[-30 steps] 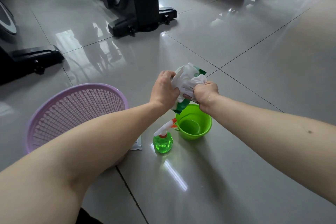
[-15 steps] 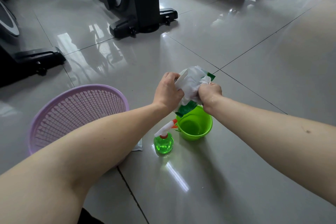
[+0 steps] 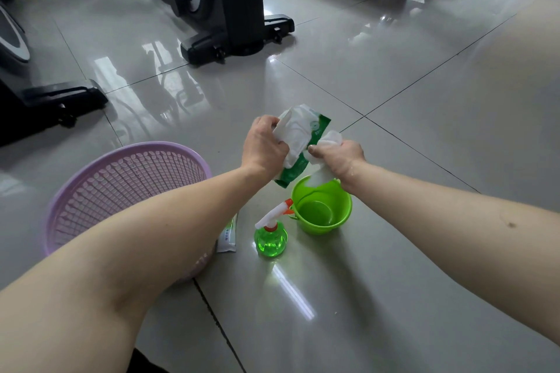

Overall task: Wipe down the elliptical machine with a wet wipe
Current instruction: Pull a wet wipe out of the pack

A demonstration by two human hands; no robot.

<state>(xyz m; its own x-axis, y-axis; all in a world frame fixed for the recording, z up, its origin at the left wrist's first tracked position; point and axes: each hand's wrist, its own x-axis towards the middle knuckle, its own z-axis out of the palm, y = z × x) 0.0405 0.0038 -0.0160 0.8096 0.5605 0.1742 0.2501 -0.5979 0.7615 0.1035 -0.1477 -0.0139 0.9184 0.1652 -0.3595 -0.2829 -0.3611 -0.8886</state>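
Noted above small green plastic bucket (image 3: 321, 228): soft green-and-white wet-wipe pack (image 3: 298, 139) gripped in left hand (image 3: 263, 147), crumpled white wet wipe (image 3: 331, 138) pinched by right hand (image 3: 344, 157) — black elliptical machine (image 3: 239, 9) well apart on tiled floor (image 3: 394, 100).

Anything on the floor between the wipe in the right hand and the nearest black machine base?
Nothing visible. Bare floor lies between the wipe, pinched by the right hand at the pack in the left hand, and the machine base. Bucket, spray bottle and basket sit nearer the person.
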